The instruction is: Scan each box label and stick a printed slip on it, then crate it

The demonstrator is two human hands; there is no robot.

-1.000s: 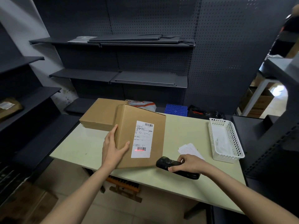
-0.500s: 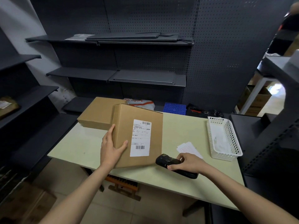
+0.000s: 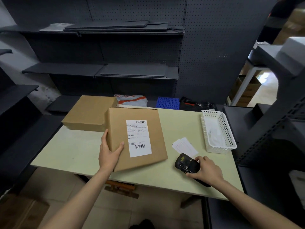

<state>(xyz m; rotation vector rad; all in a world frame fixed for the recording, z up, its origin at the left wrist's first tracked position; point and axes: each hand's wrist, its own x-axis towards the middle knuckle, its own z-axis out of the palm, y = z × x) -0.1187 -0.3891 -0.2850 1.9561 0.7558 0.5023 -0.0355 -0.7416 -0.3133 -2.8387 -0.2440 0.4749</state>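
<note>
A brown cardboard box [image 3: 148, 139] lies tilted near the front of the pale green table [image 3: 69, 151], its white barcoded label [image 3: 138, 138] facing up. My left hand [image 3: 109, 152] grips the box's near left corner, thumb on top. A black handheld scanner [image 3: 187, 165] lies on the table to the right of the box, and my right hand [image 3: 206, 169] holds it from the right side. Several white printed slips [image 3: 184, 147] lie just beyond the scanner.
A second, flatter cardboard box [image 3: 89, 113] sits at the table's back left. A white perforated basket [image 3: 217, 131] stands at the right edge. Behind the table are a white-and-orange mailer bag [image 3: 132, 100], a blue crate [image 3: 168, 102] and dark shelving.
The red scan line on the label went out. The scanner has moved right and down onto the table, away from the box. The box has tilted flatter in my left hand.
</note>
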